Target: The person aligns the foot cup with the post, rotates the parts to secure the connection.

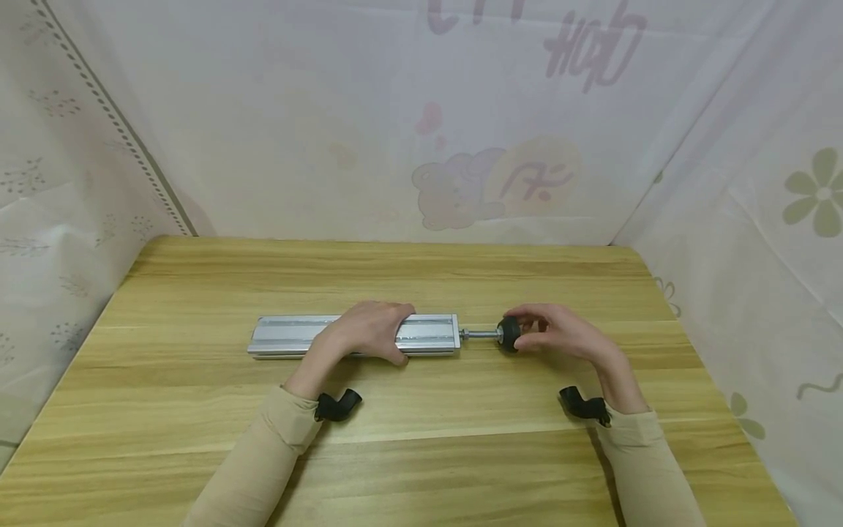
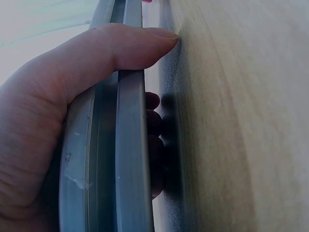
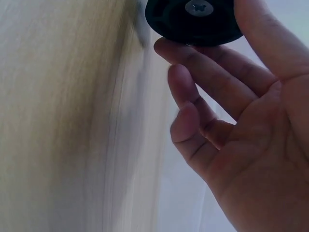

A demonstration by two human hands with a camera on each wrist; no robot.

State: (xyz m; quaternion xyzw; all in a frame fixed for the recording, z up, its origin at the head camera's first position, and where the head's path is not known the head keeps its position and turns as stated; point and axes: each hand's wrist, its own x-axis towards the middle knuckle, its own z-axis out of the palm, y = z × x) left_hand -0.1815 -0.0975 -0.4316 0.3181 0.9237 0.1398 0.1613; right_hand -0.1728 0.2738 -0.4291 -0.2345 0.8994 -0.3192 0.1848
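Observation:
A long silver aluminium profile (image 1: 290,333) lies crosswise on the wooden table. My left hand (image 1: 372,329) grips it from above near its right half, thumb on the near side. In the left wrist view, fingertips (image 2: 153,121) show past the profile's lower edge. From the end plate (image 1: 456,331) at the right, a threaded rod (image 1: 482,334) with a nut sticks out and ends in a black round levelling foot (image 1: 508,334). My right hand (image 1: 560,333) pinches the foot's rim between thumb and fingers. In the right wrist view the foot's underside (image 3: 169,21) shows a cross-head screw (image 3: 199,7).
The wooden table (image 1: 428,454) extends around the profile on all sides. Behind it hangs a pale printed cloth (image 1: 296,132), with more cloth at the left and right. A black camera mount (image 1: 339,405) sits on the left wrist, another mount (image 1: 582,405) on the right.

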